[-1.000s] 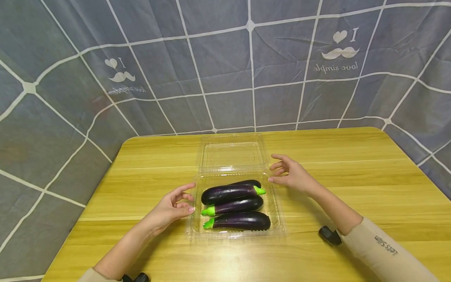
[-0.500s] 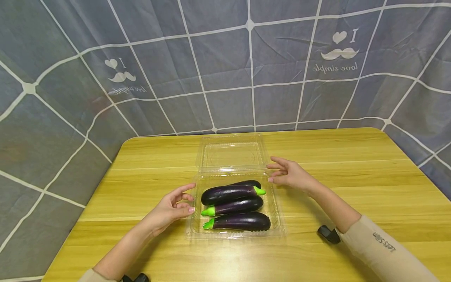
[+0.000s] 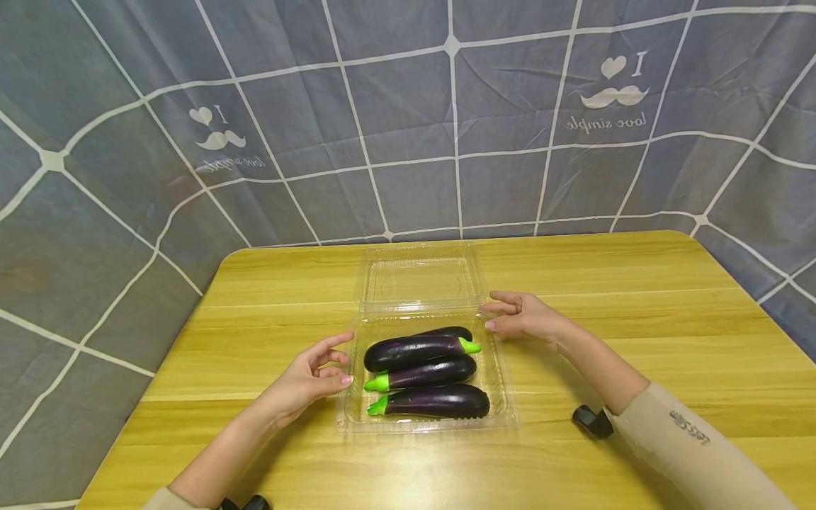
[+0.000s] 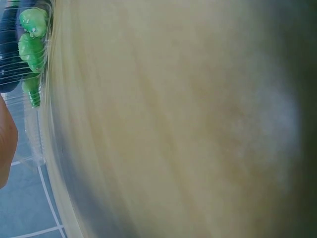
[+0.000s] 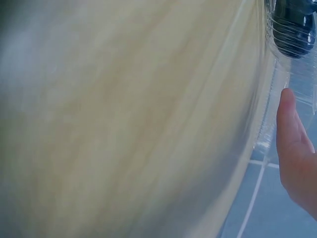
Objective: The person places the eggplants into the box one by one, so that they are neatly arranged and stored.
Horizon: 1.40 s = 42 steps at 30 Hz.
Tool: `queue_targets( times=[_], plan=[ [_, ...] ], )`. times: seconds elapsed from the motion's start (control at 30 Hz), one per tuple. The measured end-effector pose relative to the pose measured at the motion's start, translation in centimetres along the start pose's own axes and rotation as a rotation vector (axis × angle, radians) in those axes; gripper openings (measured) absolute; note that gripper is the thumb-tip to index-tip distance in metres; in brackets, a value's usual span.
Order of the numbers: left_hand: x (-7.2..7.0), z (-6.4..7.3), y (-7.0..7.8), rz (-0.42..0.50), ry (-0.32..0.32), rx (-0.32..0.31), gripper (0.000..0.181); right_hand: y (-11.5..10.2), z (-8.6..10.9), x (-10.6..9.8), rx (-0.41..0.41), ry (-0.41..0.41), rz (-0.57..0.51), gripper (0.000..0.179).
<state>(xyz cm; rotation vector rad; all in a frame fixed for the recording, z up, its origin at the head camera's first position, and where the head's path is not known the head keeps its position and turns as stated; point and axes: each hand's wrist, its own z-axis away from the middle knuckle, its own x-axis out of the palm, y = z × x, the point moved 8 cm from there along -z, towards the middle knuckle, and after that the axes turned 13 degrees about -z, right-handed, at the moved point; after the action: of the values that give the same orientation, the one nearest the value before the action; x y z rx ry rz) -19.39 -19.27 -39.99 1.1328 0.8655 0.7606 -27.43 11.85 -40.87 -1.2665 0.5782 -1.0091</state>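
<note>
A clear plastic clamshell box point(image 3: 430, 426) lies on the table with its lid point(image 3: 421, 287) folded back flat behind it. Several purple eggplants point(image 3: 440, 401) with bright green stems lie crosswise in the base; the rearmost is partly hidden. My left hand point(image 3: 311, 375) is at the box's left side, fingers loosely bent, thumb and forefinger apart at the rim. At the right rear corner, by the hinge, is my right hand point(image 3: 525, 319), its fingers relaxed over the edge. Neither hand visibly grips; whether the fingertips touch the plastic is unclear. The right wrist view shows the right thumb point(image 5: 287, 119) beside the box.
The wood-grain table point(image 3: 605, 297) extends around the box on all sides. Behind and beside it hangs a grey curtain point(image 3: 408, 127) with white grid lines and printed motifs. A black wrist device point(image 3: 591, 422) sits under the right forearm.
My right hand has shifted slightly toward the box and its fingers have lowered a little near the hinge corner. The left hand, box and eggplants stay where they were.
</note>
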Motion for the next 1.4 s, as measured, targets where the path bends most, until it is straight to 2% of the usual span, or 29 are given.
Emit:
queue_targets(
  times=[0.3, 0.6, 1.03, 1.4],
  plan=[
    [0.02, -0.02, -0.06, 0.007, -0.003, -0.001, 0.075, -0.17, -0.09, 0.32, -0.002, -0.043, -0.092, 0.081],
    [0.01, -0.02, -0.03, 0.009, -0.003, 0.002, 0.075, -0.25, 0.09, 0.36, -0.022, -0.012, -0.101, 0.079],
    [-0.07, -0.06, -0.09, 0.003, -0.005, 0.005, 0.075, -0.55, 0.12, 0.61, -0.077, -0.021, -0.109, 0.08],
    [-0.09, -0.09, -0.15, -0.006, 0.0, 0.005, 0.075, -0.65, 0.18, 0.81, -0.1, 0.015, -0.139, 0.08]
  ],
)
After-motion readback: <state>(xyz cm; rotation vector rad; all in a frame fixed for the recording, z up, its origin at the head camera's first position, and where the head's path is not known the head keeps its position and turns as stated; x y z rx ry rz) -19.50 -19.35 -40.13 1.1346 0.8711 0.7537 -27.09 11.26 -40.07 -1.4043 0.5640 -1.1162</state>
